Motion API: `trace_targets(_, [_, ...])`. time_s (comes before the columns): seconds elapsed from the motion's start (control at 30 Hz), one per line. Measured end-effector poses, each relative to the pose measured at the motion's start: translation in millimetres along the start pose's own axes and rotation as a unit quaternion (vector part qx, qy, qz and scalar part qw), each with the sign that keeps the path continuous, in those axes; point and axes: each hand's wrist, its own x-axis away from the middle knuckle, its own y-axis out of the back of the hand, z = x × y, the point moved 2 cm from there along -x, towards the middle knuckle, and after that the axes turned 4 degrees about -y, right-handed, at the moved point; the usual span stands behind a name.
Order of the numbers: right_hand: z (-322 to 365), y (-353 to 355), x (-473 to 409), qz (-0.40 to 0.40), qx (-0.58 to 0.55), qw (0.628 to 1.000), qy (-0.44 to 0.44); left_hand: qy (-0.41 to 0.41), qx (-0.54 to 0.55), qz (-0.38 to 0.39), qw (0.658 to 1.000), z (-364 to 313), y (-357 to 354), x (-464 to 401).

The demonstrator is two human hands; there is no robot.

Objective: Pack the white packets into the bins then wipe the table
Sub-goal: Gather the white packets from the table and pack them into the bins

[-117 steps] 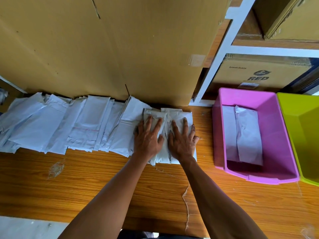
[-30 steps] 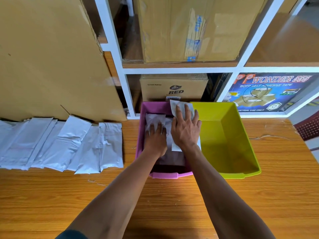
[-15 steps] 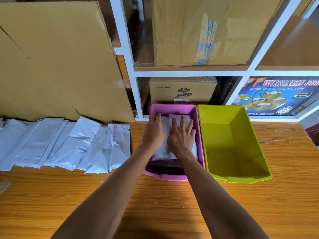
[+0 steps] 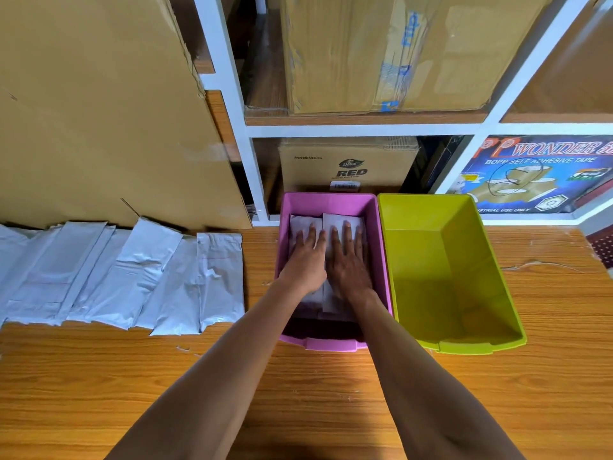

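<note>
Pressing flat-fingered, your left hand (image 4: pixel 306 260) and right hand (image 4: pixel 348 263) flattened packets (image 4: pixel 341 220) inside the pink bin (image 4: pixel 331 202), gripping nothing; next probably called for fetching the row of packets (image 4: pixel 132 277) from the table (image 4: pixel 298 393).

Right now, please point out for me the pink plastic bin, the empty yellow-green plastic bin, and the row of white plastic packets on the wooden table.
pink plastic bin (image 4: pixel 331 202), head view, far inner wall.
yellow-green plastic bin (image 4: pixel 441 293), head view, bare floor.
row of white plastic packets (image 4: pixel 220 277), head view, the rightmost packet.
</note>
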Motion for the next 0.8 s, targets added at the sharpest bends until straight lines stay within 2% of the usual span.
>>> trace_targets(0.1, [-5,-11,-3,0.026,-0.037,0.999,-0.015,0.011,-0.016,0.039,0.999,8,-13,-6])
trace_targets(0.33, [-8,-21,-7,0.04,-0.038,0.998,-0.028,0.0,-0.046,0.048,0.998,14,-29,-7])
trace_targets(0.53, [-4,-6,-7,0.041,-0.029,0.998,-0.026,0.022,-0.005,0.066,0.998,7,-13,-7])
trace_targets(0.6, [0,5,-3,0.014,-0.015,1.0,-0.014,0.008,0.011,0.031,0.999,4,0,-2])
trace_targets(0.67, [7,16,1,-0.016,-0.01,1.0,-0.021,-0.024,0.028,-0.043,0.998,3,11,2])
trace_targets(0.8, [33,45,8,-0.096,-0.033,0.994,-0.045,-0.089,0.072,-0.192,0.975,8,40,24])
